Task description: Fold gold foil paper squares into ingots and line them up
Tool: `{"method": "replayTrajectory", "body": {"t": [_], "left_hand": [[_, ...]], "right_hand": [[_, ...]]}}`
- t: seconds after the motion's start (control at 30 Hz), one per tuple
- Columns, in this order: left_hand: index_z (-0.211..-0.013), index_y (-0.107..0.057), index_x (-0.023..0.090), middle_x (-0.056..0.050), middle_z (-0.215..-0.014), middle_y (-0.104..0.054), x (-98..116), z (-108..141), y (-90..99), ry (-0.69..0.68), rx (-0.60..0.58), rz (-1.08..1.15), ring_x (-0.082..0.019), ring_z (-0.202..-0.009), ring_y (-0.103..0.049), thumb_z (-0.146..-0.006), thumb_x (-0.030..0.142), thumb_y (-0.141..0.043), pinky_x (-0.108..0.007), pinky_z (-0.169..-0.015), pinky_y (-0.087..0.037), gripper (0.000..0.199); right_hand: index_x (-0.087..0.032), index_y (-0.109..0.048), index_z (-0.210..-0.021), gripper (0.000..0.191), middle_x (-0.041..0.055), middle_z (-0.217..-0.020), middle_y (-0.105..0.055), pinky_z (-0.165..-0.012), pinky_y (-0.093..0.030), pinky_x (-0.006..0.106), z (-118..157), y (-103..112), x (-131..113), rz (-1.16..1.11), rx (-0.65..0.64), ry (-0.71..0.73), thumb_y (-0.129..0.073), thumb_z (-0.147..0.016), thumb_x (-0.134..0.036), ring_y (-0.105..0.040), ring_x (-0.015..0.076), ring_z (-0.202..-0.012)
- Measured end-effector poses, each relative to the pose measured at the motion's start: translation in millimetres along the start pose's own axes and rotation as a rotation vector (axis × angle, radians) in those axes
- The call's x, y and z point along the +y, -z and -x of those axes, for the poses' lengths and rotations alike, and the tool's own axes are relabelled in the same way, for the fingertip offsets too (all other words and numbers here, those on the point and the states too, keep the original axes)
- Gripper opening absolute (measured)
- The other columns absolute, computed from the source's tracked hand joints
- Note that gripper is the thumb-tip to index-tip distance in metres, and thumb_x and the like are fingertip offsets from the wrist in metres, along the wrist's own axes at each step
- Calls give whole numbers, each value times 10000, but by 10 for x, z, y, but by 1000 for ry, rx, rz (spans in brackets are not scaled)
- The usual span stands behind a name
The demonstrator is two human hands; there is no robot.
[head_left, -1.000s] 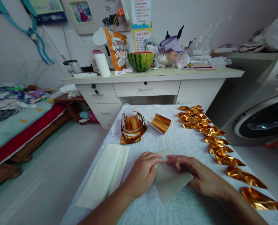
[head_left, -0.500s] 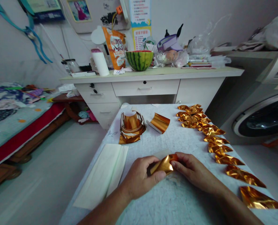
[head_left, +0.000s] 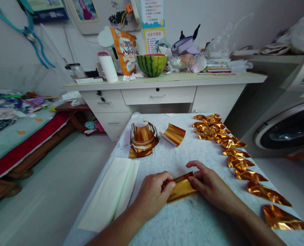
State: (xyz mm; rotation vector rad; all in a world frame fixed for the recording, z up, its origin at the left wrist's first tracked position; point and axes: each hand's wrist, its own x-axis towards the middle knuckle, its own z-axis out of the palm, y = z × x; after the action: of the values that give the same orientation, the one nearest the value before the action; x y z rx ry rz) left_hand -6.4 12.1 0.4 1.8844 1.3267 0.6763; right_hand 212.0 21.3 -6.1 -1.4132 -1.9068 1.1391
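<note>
Holding a gold foil sheet (head_left: 182,189) on or just above the table (head_left: 172,223), spanning both hands, probably to stop it curling. Gripping left end with left hand (head_left: 153,191), thumb on top; pinching right end with right hand (head_left: 210,181), forefinger lifted, perhaps for finer control. Seeing curled foil stack (head_left: 143,134) ahead, likely for easy reach; white paper (head_left: 107,194) at left; crumpled gold pieces (head_left: 240,162) along right edge, apparently out of the way.
</note>
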Motion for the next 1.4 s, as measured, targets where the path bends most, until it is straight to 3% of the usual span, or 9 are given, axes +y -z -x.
{"method": "replayTrajectory", "body": {"t": [0.13,0.23,0.33,0.5,0.7,0.87,1.4], "left_hand": [[-819,-624,212,39,-753,-664,5,11,-38,-2,12,-7,-128,-701,-602,-859,146,-547,-236,-658,-379,109],[-833,-636,216,18,-812,-675,3,-5,-50,-25,97,-112,-164,-790,-597,-845,133,-575,-278,-734,-387,104],[-825,-653,227,11,-825,-672,-9,-28,-46,-67,164,-226,-200,-875,-569,-824,132,-621,-328,-804,-373,100],[-783,-636,215,9,-815,-667,-52,-66,-51,-80,163,-287,-209,-888,-535,-825,132,-636,-345,-809,-370,94],[-786,-634,213,-5,-825,-657,-98,-103,-87,-64,143,-329,-221,-895,-522,-823,131,-632,-351,-798,-375,90],[-776,-635,210,-12,-822,-662,-76,-99,-70,-45,134,-306,-223,-893,-526,-826,110,-605,-351,-784,-376,116],[-765,-628,208,4,-796,-662,-73,-119,-71,-36,145,-285,-211,-859,-529,-822,104,-611,-331,-773,-364,119]], "right_hand": [[-235,-417,-1136,275,-59,-639,-627,-522,-343,239,-9,5,-30,70,6,-25,-508,-880,-273,-535,141,-554],[-224,-398,-1087,311,-67,-618,-600,-536,-350,248,-25,-30,-43,153,72,-71,-560,-822,-253,-540,150,-558],[-231,-413,-962,218,-53,-634,-610,-533,-337,249,-33,-65,-41,220,118,-108,-562,-802,-242,-552,150,-565],[-222,-510,-755,68,-28,-656,-624,-535,-335,248,-20,-57,-38,299,106,-89,-531,-818,-238,-564,143,-587],[-213,-666,-788,177,2,-764,-693,-647,-411,263,14,8,-123,310,12,-63,-497,-834,-191,-619,159,-696],[-225,-706,-871,209,29,-875,-700,-705,-433,281,71,45,-170,362,-62,-11,-501,-849,-186,-629,182,-793],[-219,-679,-914,252,46,-868,-649,-696,-457,306,140,-71,-43,330,36,31,-428,-930,-222,-633,186,-784]]}}
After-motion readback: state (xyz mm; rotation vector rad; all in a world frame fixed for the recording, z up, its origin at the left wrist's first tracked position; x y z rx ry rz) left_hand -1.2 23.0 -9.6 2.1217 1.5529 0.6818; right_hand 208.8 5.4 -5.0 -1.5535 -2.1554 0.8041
